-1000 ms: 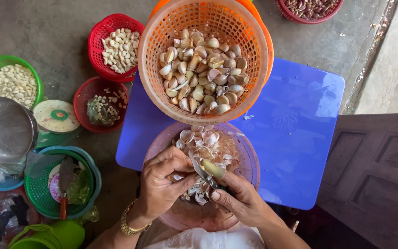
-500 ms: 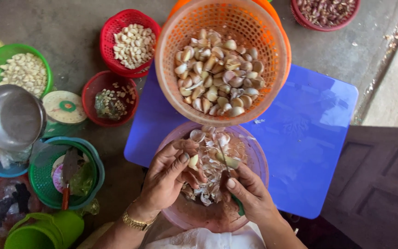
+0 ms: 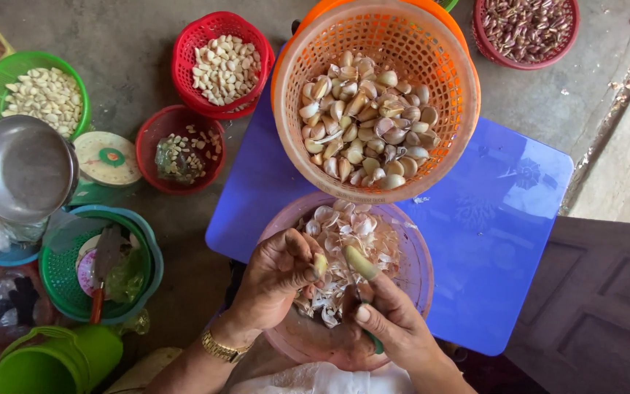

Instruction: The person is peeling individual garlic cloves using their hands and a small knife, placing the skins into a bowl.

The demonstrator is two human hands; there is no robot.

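Head view: garlic clove (image 3: 359,263) between hands (image 3: 329,295).

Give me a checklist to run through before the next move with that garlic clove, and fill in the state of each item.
1. Left hand grips a clove piece between thumb and fingers: ok.
2. Right hand holds a peeled clove at its fingertips: ok.
3. Green-handled tool sits in the right hand; its blade is hidden: cannot tell where the edge points.
4. Pink basin of skins lies directly under both hands: ok.
5. Orange basket of unpeeled cloves stands just beyond the basin, overlapping its far rim: ok.
6. Red basket of peeled cloves is on the floor to the left, uncovered: ok.
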